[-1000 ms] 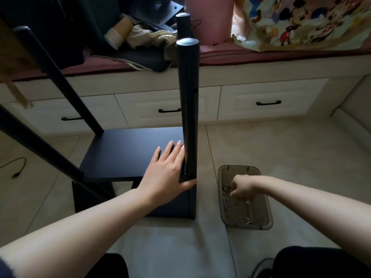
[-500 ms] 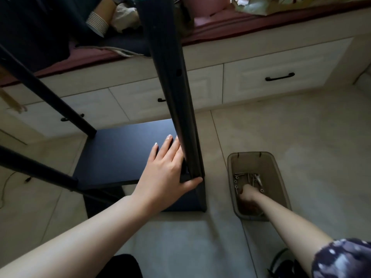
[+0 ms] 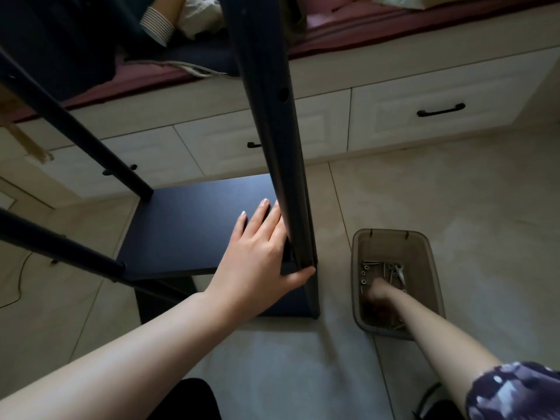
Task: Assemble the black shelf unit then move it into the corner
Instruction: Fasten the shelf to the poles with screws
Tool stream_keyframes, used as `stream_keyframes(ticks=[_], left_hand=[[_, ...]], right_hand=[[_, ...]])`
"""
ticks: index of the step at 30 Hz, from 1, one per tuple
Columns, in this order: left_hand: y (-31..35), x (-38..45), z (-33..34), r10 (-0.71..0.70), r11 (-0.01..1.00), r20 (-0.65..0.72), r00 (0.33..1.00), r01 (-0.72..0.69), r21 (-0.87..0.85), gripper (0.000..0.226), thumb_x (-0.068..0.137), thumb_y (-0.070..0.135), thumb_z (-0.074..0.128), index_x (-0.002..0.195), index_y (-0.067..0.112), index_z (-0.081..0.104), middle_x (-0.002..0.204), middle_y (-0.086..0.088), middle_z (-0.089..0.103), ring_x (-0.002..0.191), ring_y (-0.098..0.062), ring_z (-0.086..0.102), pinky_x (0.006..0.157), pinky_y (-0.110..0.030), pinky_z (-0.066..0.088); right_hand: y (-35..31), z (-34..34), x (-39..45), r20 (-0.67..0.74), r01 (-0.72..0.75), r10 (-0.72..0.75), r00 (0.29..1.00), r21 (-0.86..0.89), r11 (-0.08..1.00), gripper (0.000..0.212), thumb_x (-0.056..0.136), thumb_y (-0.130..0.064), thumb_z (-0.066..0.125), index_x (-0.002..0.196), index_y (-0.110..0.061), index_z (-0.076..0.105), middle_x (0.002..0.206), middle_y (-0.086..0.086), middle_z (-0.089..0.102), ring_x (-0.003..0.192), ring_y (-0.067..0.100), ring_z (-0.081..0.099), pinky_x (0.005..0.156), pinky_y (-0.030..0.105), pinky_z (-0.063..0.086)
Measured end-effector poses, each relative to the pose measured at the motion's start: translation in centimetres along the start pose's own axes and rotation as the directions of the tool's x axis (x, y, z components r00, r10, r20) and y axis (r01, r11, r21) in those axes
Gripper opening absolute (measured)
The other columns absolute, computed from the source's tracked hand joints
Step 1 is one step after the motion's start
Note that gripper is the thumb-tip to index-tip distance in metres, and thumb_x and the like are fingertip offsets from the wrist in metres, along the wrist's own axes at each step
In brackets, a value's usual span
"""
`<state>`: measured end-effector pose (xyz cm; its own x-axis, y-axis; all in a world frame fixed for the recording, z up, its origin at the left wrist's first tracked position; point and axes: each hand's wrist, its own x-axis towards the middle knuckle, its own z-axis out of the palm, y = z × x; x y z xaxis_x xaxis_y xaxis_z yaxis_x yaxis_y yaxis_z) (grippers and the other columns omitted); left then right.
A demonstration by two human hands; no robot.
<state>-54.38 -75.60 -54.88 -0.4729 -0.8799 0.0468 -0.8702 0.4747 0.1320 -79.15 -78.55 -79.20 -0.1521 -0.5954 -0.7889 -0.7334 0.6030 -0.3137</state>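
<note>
Since a second ago the right hand has sunk deeper among loose metal screws in the translucent brown plastic bin, its grasp indiscernible, while the left hand, fingers straight, steadies the black upright post on the flat black shelf board, so fastening appears imminent.

I am looking down into a room of a home, most likely a bedroom. Along the far wall runs a built-in cream platform bed with panelled cream drawers under it, each with a curved black handle. On top lies a dark red mattress pad, with a crumpled beige cloth, a striped paper cup and dark clothing heaped on its left end. The floor is pale beige tile with thin grout lines. A thin black cable trails over the floor at the left edge.
</note>
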Motion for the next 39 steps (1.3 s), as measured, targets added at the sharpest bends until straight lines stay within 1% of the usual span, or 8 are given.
stream_keyframes(ticks=[10,18,20,25,30,32,35,39], left_hand=[[0.5,0.3,-0.6,-0.028,0.979,0.122,0.992,0.003,0.202,0.095,0.095,0.069,0.040,0.161,0.013,0.002,0.170,-0.005,-0.001,0.156,-0.025,-0.007,0.125,-0.047,0.010],[1.2,-0.1,-0.9,-0.050,0.981,0.130,0.990,0.025,0.194,0.090,0.099,0.063,0.042,0.161,0.011,0.003,0.169,-0.009,0.005,0.155,-0.032,0.003,0.124,-0.048,0.016],[1.4,-0.3,-0.9,-0.053,0.979,0.120,0.991,0.028,0.202,0.088,0.099,0.061,0.042,0.161,0.011,0.004,0.169,-0.010,0.006,0.155,-0.033,0.005,0.124,-0.048,0.018],[2.0,-0.5,-1.1,-0.094,0.981,0.140,0.986,0.068,0.181,0.086,0.100,0.059,0.043,0.161,0.011,0.004,0.169,-0.010,0.006,0.155,-0.033,0.005,0.124,-0.048,0.018],[2.2,-0.8,-1.5,-0.075,0.984,0.101,0.992,0.057,0.167,0.081,0.100,0.057,0.045,0.160,0.015,0.012,0.166,-0.006,0.019,0.150,-0.031,0.021,0.117,-0.043,0.032],[2.2,-1.1,-1.9,-0.066,0.988,0.074,0.995,0.055,0.146,0.067,0.100,0.052,0.048,0.154,0.017,0.030,0.155,-0.001,0.038,0.139,-0.026,0.036,0.104,-0.038,0.043],[2.4,-1.9,-2.8,-0.111,0.993,-0.016,0.994,0.111,0.041,0.028,0.100,0.037,0.050,0.115,0.016,0.061,0.116,0.002,0.061,0.114,-0.022,0.053,0.081,-0.038,0.051],[2.5,-3.4,-3.1,-0.337,0.917,-0.125,0.933,0.295,-0.270,0.024,0.096,0.033,0.056,0.082,0.016,0.065,0.082,0.003,0.067,0.081,-0.020,0.060,0.064,-0.033,0.047]], right_hand=[[-3.8,-6.2,-5.7,0.008,0.067,-0.067,0.998,-0.153,0.986,0.021,0.095,-0.018,0.061,0.083,-0.007,0.049,0.066,0.008,0.058,0.045,0.016,0.053,0.041,0.026,0.047],[-7.9,-10.2,-16.7,-0.013,0.284,-0.305,0.952,-0.326,0.902,0.030,0.093,-0.013,0.057,0.063,-0.008,0.058,0.052,0.004,0.060,0.040,0.013,0.054,0.045,0.026,0.047],[-8.1,-10.4,-20.1,-0.032,0.339,-0.360,0.932,-0.265,0.902,0.025,0.092,-0.009,0.054,0.069,-0.007,0.062,0.059,0.006,0.062,0.046,0.015,0.054,0.050,0.026,0.048],[-7.2,-9.1,-27.1,-0.014,0.391,-0.397,0.918,0.212,0.896,0.013,0.098,-0.007,0.053,0.093,0.001,0.062,0.071,0.007,0.072,0.052,0.010,0.055,0.051,0.021,0.050],[-6.2,-7.9,-29.1,0.000,0.365,-0.395,0.919,0.380,0.850,0.019,0.098,-0.008,0.056,0.099,0.007,0.068,0.077,0.010,0.074,0.056,0.009,0.061,0.053,0.018,0.053],[-6.4,-7.7,-28.9,0.003,0.362,-0.395,0.919,0.396,0.844,0.018,0.098,-0.009,0.056,0.094,0.004,0.068,0.080,0.010,0.074,0.058,0.010,0.063,0.055,0.018,0.053],[-7.5,-7.5,-28.1,0.007,0.353,-0.386,0.922,0.392,0.850,0.017,0.098,-0.009,0.056,0.091,0.001,0.068,0.082,0.012,0.074,0.058,0.011,0.063,0.056,0.020,0.053],[-8.4,-7.3,-27.2,0.046,0.333,-0.363,0.931,0.309,0.891,0.016,0.097,-0.010,0.057,0.094,0.002,0.068,0.086,0.013,0.076,0.055,0.012,0.062,0.054,0.023,0.052]])
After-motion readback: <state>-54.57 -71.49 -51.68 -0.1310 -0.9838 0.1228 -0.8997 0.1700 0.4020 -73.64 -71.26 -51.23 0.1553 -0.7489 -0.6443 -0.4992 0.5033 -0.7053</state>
